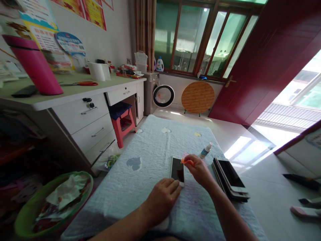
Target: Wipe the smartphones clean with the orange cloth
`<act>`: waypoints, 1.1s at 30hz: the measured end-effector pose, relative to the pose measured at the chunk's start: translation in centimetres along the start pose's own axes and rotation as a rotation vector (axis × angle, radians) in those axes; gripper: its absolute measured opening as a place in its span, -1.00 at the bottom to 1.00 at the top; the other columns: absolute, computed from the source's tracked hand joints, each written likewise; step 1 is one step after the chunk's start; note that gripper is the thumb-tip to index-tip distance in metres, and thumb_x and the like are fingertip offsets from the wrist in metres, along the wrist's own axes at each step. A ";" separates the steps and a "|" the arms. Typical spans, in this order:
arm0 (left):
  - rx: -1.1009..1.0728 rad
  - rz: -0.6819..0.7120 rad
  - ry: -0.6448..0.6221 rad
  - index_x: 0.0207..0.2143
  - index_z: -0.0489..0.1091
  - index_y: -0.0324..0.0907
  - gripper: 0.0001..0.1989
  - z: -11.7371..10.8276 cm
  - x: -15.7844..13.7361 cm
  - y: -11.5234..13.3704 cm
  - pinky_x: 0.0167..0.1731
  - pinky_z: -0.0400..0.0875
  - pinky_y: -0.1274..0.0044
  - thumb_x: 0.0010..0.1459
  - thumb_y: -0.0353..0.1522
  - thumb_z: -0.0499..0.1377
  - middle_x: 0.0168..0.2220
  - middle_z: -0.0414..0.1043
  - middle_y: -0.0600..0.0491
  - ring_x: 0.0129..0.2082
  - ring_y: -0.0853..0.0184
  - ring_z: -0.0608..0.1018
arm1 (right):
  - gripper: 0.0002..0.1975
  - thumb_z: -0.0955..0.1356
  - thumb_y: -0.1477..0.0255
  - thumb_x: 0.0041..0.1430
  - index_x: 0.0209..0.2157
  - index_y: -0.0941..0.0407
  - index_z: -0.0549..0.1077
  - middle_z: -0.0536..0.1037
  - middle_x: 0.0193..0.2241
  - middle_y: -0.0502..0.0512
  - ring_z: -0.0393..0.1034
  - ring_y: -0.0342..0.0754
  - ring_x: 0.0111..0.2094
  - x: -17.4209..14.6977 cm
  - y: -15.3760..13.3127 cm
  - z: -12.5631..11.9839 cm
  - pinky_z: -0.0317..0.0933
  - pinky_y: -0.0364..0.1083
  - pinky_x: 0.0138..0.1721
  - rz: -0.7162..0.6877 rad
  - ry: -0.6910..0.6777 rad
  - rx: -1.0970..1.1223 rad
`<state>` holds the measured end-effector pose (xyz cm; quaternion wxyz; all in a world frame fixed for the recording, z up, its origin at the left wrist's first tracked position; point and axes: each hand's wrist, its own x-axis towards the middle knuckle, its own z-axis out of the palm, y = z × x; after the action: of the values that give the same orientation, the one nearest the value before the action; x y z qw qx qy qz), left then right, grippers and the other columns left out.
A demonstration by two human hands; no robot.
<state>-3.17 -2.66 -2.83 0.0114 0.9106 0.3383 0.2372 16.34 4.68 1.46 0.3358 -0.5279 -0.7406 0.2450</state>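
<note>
A white-framed smartphone (177,170) with a dark screen lies face up on the pale blue quilted cloth (160,140). My left hand (163,197) is at its near end, fingers together and closed against the lower edge; the fingertips are partly hidden. Above the phone's upper right side, my right hand (197,167) pinches a small orange object (188,163), too covered by the fingers to tell its kind. Its tip is at the screen; whether it touches I cannot tell. Just beyond that hand is a small spray bottle (206,150). Several phones are stacked (230,177) to the right.
On the left stand a desk (120,85) with drawers, a red stool (122,124) and a green basin (86,187) holding crumpled material. Farther off are an open washing machine door (163,96) and a round wooden tabletop (198,97). A red door (248,67) stands at the right.
</note>
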 end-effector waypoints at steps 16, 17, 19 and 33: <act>-0.097 0.023 -0.007 -0.03 0.36 -0.27 -0.77 0.1 -0.3 0.9 0.08 0.36 0.43 0.26 -0.45 0.08 0.00 0.46 -0.07 0.02 0.23 0.46 | -0.75 0.26 0.52 0.26 -0.25 0.06 0.59 0.50 -0.21 0.09 0.30 -0.05 -0.16 6.1 -0.1 4.0 0.13 -0.13 -0.19 -0.152 -0.314 -0.440; -0.089 0.023 -0.002 -0.05 0.36 -0.28 -0.78 0.2 -0.3 0.9 0.08 0.36 0.44 0.26 -0.46 0.08 -0.01 0.47 -0.07 0.02 0.23 0.46 | -0.75 0.26 0.52 0.27 -0.26 0.07 0.59 0.50 -0.21 0.09 0.29 -0.06 -0.18 5.9 -0.1 4.0 0.12 -0.13 -0.20 -0.170 -0.334 -0.450; -0.077 0.018 0.009 -0.07 0.38 -0.29 -0.79 0.3 -0.3 1.0 0.09 0.35 0.45 0.26 -0.46 0.09 -0.01 0.47 -0.07 0.02 0.24 0.46 | -0.73 0.25 0.54 0.27 -0.28 0.07 0.59 0.51 -0.22 0.08 0.27 -0.07 -0.22 5.6 -0.3 3.9 0.10 -0.12 -0.19 -0.233 -0.370 -0.459; -0.085 -0.012 -0.009 -0.02 0.35 -0.28 -0.75 -0.2 -0.5 1.2 0.05 0.39 0.41 0.25 -0.44 0.10 0.03 0.41 -0.08 0.00 0.20 0.44 | -0.81 0.27 0.52 0.27 -0.32 0.10 0.53 0.50 -0.26 0.07 0.22 -0.04 -0.21 1.9 -1.8 3.2 0.12 -0.10 -0.16 -0.416 -0.530 -0.345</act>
<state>-2.89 -3.93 -2.62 0.0529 0.9083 0.3332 0.2474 12.37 5.90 1.10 0.0816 -0.3333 -0.9235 0.1713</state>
